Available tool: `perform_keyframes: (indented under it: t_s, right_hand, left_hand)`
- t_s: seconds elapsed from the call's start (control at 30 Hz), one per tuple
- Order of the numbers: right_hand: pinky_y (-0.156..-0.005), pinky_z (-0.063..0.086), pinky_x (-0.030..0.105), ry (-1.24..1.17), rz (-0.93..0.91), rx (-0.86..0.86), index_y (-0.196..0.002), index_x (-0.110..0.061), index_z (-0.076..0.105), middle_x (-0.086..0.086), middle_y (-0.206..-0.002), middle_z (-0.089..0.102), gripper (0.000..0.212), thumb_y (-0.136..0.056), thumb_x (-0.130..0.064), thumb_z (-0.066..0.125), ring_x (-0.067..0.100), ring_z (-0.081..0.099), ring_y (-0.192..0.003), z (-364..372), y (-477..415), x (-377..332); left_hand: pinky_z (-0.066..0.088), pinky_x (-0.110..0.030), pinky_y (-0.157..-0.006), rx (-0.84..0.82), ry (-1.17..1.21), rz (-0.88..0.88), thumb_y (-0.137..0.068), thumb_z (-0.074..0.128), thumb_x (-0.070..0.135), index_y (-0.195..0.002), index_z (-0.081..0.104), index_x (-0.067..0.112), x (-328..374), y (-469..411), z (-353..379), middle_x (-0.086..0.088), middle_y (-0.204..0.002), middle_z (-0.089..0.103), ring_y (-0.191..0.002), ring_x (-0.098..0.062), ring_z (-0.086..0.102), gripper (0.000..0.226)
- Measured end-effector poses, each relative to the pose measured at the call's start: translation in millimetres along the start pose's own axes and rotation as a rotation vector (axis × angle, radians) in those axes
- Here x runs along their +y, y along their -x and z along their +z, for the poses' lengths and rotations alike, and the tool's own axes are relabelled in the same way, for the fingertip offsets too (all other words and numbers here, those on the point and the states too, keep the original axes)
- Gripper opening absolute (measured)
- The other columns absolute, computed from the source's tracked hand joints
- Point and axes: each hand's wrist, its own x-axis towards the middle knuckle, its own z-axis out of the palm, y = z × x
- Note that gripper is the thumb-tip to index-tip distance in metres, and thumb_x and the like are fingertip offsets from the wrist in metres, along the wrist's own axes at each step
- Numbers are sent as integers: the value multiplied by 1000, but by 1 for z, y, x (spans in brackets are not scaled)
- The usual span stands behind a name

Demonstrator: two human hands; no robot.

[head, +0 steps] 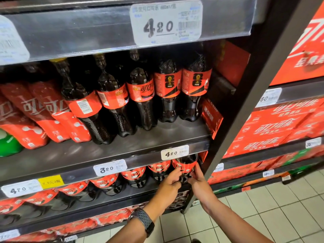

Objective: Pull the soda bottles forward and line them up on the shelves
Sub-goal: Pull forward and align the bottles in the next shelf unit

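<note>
On the lower shelf a row of dark cola bottles with red labels runs left to right. Both my hands hold the rightmost bottle of that row, just under the 4.20 price tag. My left hand, with a dark watch on its wrist, grips its left side. My right hand grips its right side. Neighbouring bottles stand to its left. On the shelf above, several cola bottles stand set back from the front edge.
A dark upright post bounds the shelf on the right. Red cola cases fill the neighbouring rack. Red multipacks and a green bottle sit at the middle shelf's left. White tiled floor lies below.
</note>
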Motion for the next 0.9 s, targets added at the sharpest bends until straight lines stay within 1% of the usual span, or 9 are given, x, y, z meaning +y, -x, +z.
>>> perform_keyframes:
  t_s: [0.13,0.2,0.27,0.37,0.5,0.6,0.7,0.77,0.9]
  right_hand:
    - [-103,32,20,23,-7,55,-150,-28,22,-8,-142,44,64,-95,-6,46,0,43,-120,3,5,9]
    - [-100,37,14,40,1,33,-151,-32,18,-14,-141,39,69,-94,-7,46,-5,46,-120,4,7,14]
    - [-99,44,21,40,10,12,-151,-37,16,-18,-143,36,72,-93,-6,45,4,52,-121,3,5,13]
    - [-104,37,25,17,-4,6,-151,-38,13,-13,-147,40,76,-92,-1,42,8,49,-125,1,-3,6]
    - [-105,41,35,46,-18,35,-152,-36,13,-11,-139,50,76,-91,-2,45,16,54,-119,-1,-9,-4]
    - [-103,39,25,78,-29,52,-149,-34,23,-12,-140,48,70,-90,-3,45,7,50,-124,5,-2,1]
    - [-103,28,18,84,3,-34,-152,-35,13,-16,-149,30,76,-90,-3,43,-4,30,-130,8,6,10]
    - [-104,28,20,75,11,-56,-151,-38,9,-16,-151,28,78,-90,-4,42,-1,28,-133,9,6,11]
    - [-104,34,21,21,13,-35,-151,-40,8,-13,-150,32,81,-89,2,41,4,38,-132,11,4,14]
  left_hand:
    - [34,-29,-110,94,46,3,-97,47,12,-147,28,40,8,-8,-8,3,-140,47,-127,-8,45,60]
    - [32,-25,-105,83,68,20,-97,47,17,-148,22,44,14,-10,-5,7,-138,45,-126,-6,43,63]
    - [31,-17,-99,82,89,32,-97,46,16,-150,18,42,15,-11,2,8,-139,42,-121,0,44,66]
    - [33,-6,-96,59,109,31,-98,45,11,-150,19,40,8,-7,10,11,-139,39,-120,8,43,65]
    - [33,-20,-107,41,76,20,-97,45,12,-136,39,47,-4,-1,6,9,-146,43,-129,-1,42,52]
    - [34,-30,-111,93,129,-19,-97,46,16,-145,30,44,-2,-6,-4,7,-146,39,-131,-6,41,58]
    - [27,-36,-116,23,116,-5,-96,46,15,-149,18,46,3,-9,-7,20,-138,37,-136,-4,33,68]
    - [33,-27,-108,-1,100,-16,-96,47,14,-149,17,47,2,-9,-3,28,-119,46,-130,0,38,69]
    - [41,-9,-74,16,96,-26,-96,49,14,-148,18,47,-2,-10,1,24,-94,52,-87,17,53,69]
